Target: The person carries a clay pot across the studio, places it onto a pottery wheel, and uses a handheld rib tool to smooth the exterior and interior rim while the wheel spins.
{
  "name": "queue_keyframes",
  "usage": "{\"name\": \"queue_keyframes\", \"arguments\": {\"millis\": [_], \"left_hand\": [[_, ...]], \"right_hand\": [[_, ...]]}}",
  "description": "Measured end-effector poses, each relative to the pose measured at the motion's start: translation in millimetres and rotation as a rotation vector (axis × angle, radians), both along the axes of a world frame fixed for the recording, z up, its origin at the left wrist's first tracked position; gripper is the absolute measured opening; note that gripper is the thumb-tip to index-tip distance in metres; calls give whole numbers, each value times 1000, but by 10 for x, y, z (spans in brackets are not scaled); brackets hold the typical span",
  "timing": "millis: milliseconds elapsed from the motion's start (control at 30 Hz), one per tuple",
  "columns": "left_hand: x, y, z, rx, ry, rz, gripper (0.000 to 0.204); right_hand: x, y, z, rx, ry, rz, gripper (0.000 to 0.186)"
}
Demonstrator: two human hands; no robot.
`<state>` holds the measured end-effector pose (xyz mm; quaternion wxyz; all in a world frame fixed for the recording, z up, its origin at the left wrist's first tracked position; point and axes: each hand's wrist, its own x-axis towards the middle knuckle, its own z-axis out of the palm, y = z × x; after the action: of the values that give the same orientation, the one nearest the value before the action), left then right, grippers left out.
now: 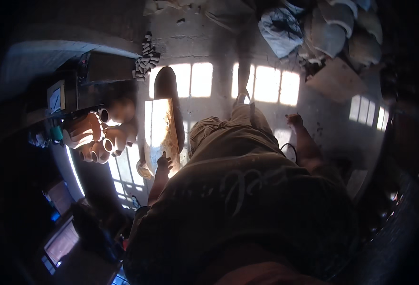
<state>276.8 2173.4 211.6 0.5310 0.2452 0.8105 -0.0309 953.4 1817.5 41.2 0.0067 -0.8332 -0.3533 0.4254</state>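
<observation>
My left hand (164, 163) hangs low at my left side with its fingers apart and nothing in it. Nearest to it is a worn board-like block (162, 130), pale on one face and brown along its edge. Whether the hand touches the block, I cannot tell. Out to my right, my right hand (294, 120) hangs over the floor, its fingers loosely bent and a finger or thumb sticking out. No object shows in it. One shoe (242, 98) shows ahead of my trousers (240, 124).
Several reddish clay pots (112, 137) stand at left. Beyond them are small stacked blocks (146, 61). At the far right lie a pale sack (280, 32), curved grey-brown pieces (330, 31) and a flat board (335, 78). Window light patches the floor (221, 107).
</observation>
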Motion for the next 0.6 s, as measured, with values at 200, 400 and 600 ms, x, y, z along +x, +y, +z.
{"name": "queue_keyframes", "arguments": {"millis": [200,400,600], "left_hand": [[906,415,-261,116,-315,237,68],[1563,1381,-511,-37,-235,169,57],[1687,3240,-633,-153,-111,16,51]], "right_hand": [[1125,3050,1123,474,175,-469,44],[1450,4787,933,434,123,-185,40],[1294,4971,525,189,-183,258,36]]}}
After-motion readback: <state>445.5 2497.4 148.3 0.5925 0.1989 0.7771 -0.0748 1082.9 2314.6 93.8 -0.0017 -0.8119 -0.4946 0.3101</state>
